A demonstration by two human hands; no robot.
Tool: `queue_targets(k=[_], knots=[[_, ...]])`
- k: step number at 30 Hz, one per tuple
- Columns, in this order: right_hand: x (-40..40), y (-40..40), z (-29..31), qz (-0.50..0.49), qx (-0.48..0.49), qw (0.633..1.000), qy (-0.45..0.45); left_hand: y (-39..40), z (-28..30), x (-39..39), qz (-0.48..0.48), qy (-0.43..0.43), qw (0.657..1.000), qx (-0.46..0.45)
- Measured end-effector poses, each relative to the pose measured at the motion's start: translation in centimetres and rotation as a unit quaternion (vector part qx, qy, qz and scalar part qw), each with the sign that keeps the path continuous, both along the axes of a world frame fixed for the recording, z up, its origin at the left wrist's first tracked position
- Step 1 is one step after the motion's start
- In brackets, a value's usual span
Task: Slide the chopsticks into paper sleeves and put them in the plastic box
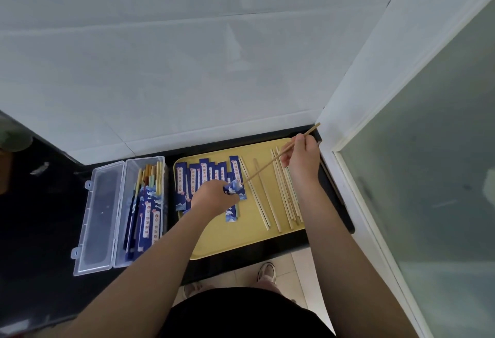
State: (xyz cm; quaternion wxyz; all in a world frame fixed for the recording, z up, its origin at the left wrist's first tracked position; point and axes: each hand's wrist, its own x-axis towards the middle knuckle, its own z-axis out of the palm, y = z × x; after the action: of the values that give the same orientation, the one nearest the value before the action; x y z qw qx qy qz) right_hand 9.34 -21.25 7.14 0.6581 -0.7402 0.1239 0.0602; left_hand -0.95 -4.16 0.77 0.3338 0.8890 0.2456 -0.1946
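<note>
My left hand (214,196) grips a blue paper sleeve (233,189) above the yellow tray (241,238). A wooden chopstick (267,167) is pinched in my right hand (301,158) and slants down-left, its tip at the sleeve's open end. More blue sleeves (203,176) lie in a row on the tray's left half. Several loose chopsticks (284,198) are on its right half. The clear plastic box (146,211) stands open left of the tray, holding several sleeved chopsticks.
The box's lid (97,219) lies flat to its left on the black counter (40,217). A white tiled wall (187,69) runs behind, and a frosted glass door (428,176) stands at the right. The counter's front edge is near my feet (266,272).
</note>
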Motion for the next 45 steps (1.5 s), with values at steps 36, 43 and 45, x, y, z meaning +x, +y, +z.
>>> queue_targets(k=[36,43,45], knots=[[-2.5,2.7,-9.7,0.293,-0.29,0.9,0.141,0.7,0.1,0.9,0.265,-0.043,0.912,-0.309],[-4.6,3.8,-13.4,0.345,-0.368,0.856,0.115,1.5,-2.9,-0.6,0.312,-0.004,0.892,-0.327],[-4.3,2.8,-13.3,0.279,-0.396,0.87,0.095,0.9,-3.3,-0.3,0.306,0.001,0.895,-0.325]])
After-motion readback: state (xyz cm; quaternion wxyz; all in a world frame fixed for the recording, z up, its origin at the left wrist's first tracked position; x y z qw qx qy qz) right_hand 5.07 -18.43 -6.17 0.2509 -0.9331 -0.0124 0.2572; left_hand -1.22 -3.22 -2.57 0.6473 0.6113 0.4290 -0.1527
